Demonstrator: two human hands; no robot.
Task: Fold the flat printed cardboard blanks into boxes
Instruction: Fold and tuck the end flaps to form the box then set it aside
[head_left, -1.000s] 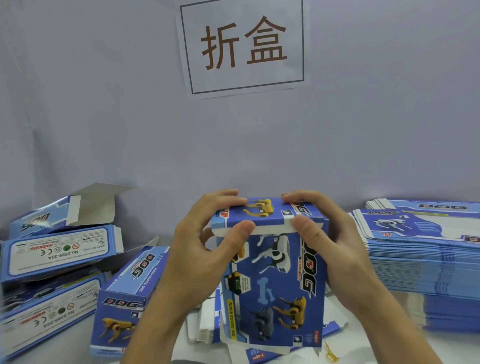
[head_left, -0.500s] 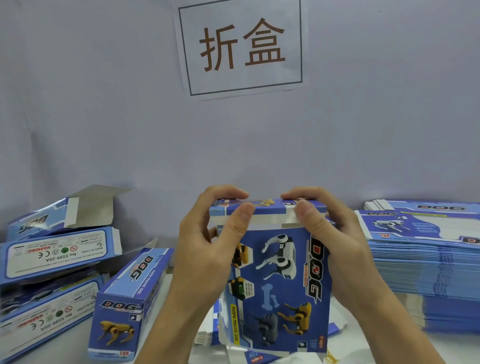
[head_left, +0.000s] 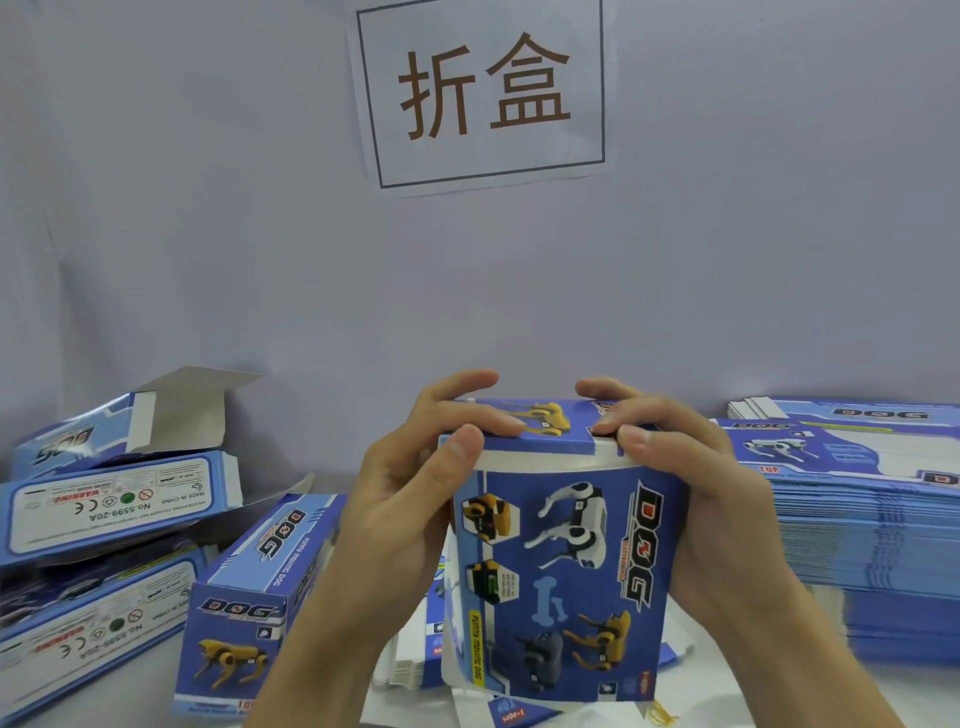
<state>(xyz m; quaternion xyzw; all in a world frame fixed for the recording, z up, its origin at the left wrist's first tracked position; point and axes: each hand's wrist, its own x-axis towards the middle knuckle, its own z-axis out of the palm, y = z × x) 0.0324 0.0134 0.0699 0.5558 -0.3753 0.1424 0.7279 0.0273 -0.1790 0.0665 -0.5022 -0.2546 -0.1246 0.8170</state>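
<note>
I hold a blue printed box (head_left: 566, 582) upright in front of me, its front showing toy dogs and the word DOG. My left hand (head_left: 410, 514) grips its upper left corner, thumb on the front edge and fingers curled over the top flap. My right hand (head_left: 685, 493) grips the upper right corner the same way. The top flap (head_left: 540, 423) is bent down over the opening, with a white tuck edge showing just below it. A tall stack of flat blanks (head_left: 857, 519) lies at the right.
Several folded boxes (head_left: 104, 519) are piled at the left, one with an open grey flap. Another finished box (head_left: 249, 597) lies beside my left forearm. More flat blanks (head_left: 415, 665) lie under the held box. A paper sign (head_left: 483, 88) hangs on the grey backdrop.
The box has risen slightly and come closer to me. The top flap has folded further down over the opening, with both thumbs now at its front edge.
</note>
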